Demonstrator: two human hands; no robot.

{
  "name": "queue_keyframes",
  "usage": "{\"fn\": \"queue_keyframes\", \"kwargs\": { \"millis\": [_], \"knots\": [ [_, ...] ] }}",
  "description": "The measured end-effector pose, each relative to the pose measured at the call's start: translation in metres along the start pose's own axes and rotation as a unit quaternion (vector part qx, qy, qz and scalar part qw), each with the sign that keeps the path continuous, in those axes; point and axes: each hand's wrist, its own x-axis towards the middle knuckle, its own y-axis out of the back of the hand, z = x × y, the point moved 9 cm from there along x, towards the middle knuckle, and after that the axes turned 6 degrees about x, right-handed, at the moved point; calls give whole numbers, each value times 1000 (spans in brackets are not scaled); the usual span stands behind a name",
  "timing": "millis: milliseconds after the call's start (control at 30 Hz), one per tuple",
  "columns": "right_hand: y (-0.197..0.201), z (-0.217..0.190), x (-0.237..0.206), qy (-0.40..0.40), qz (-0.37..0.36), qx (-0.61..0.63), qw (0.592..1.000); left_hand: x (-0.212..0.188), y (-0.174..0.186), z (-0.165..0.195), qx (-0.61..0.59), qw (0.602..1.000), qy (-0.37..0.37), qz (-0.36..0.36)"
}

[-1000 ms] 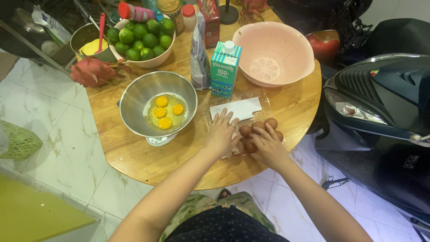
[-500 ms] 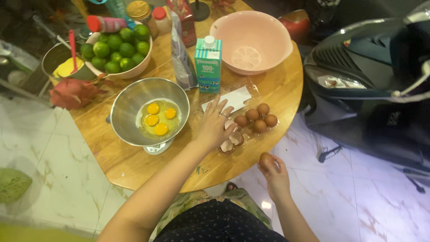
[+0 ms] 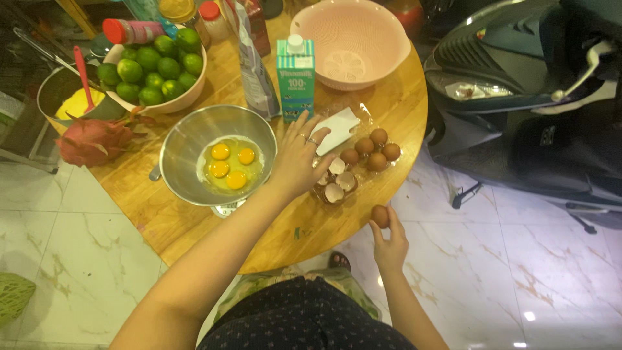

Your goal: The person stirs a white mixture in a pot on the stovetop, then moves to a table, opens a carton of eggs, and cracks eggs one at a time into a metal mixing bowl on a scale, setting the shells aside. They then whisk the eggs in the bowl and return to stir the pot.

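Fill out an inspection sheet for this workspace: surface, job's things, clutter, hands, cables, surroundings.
Surface: round wooden table, crowded along its far side.
Job's things: brown egg held off the table edge; steel bowl holding four yolks; egg tray with whole eggs and empty shells.
Clutter: milk carton, pink colander, bowl of limes, dragon fruit, foil pouch, jars.
Hands: left hand rests spread at the tray's edge beside the bowl; right hand grips the egg.
Cables: nothing seen.
Surroundings: scooter parked close by; marble-tile floor.
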Motion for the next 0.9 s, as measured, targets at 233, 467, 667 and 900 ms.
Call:
{"fn": "queue_keyframes", "kwargs": {
  "millis": [233,467,667,900],
  "knots": [
    [-8,14,-1,-56,3,38,998,-12,19,-25,-58,998,17,37],
    [-16,-54,34,11,-2,231,973,-24,47,-50,-122,988,92,34],
    [-153,-171,94,-92,-303,378,870,-55,36,-104,-478,822,291,-106],
    [-275,-266,85,-168,-488,395,760,-94,77,-201,-522,757,387,64]
  ]
}}
